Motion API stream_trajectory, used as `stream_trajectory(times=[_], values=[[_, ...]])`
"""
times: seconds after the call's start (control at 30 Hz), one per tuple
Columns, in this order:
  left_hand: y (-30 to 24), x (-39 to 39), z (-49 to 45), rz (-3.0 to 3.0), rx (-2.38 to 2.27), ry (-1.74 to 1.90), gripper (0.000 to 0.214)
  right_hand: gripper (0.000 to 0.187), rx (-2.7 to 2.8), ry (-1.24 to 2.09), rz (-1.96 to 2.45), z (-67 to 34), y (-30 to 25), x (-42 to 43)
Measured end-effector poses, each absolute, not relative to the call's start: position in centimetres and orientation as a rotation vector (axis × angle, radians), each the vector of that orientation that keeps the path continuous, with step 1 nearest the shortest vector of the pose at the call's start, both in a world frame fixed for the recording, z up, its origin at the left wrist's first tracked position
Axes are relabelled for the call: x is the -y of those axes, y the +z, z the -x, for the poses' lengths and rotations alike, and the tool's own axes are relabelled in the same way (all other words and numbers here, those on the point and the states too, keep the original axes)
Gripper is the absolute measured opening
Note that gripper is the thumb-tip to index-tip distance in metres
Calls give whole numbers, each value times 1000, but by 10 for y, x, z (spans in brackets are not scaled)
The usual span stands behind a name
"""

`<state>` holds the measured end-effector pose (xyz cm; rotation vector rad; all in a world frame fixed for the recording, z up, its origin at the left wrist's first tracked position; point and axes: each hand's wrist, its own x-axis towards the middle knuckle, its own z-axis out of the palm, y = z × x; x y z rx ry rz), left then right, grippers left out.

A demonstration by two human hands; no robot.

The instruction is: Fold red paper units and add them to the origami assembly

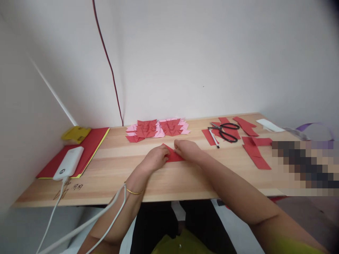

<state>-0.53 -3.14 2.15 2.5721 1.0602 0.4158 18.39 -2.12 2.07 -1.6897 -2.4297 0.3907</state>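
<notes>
A small piece of red paper (173,156) lies on the wooden table in front of me, with a slanted edge that looks folded. My left hand (156,157) has its fingers curled on the paper's left side. From the right, my right hand (188,150) pinches or presses the paper's upper right edge, its fingertips close to the left ones. Just beyond my hands sit rows of folded red paper pieces (147,128) and folded pink paper pieces (185,132), partly overlapping.
Black-handled scissors (229,135) and a white pen (214,138) rest on red paper scraps at right. More red strips (256,156) lie farther right. On the left, a white power bank (69,163) and yellow packet (76,134) sit on red sheets (94,148). A white cable (54,211) crosses my left arm.
</notes>
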Motion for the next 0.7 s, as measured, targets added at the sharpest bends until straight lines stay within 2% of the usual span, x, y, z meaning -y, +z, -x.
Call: stream_trajectory(times=[0.3,0.57,0.7], values=[[21,36,1,-2654,-1098,362,27,7,2441,568,1568,-188,24,24],[8,39,9,-2708,-1038,459,35,27,2433,243,1740,-174,16,54],[3,43,14,-2680,-1006,527,34,29,2350,231,1814,-187,14,68]])
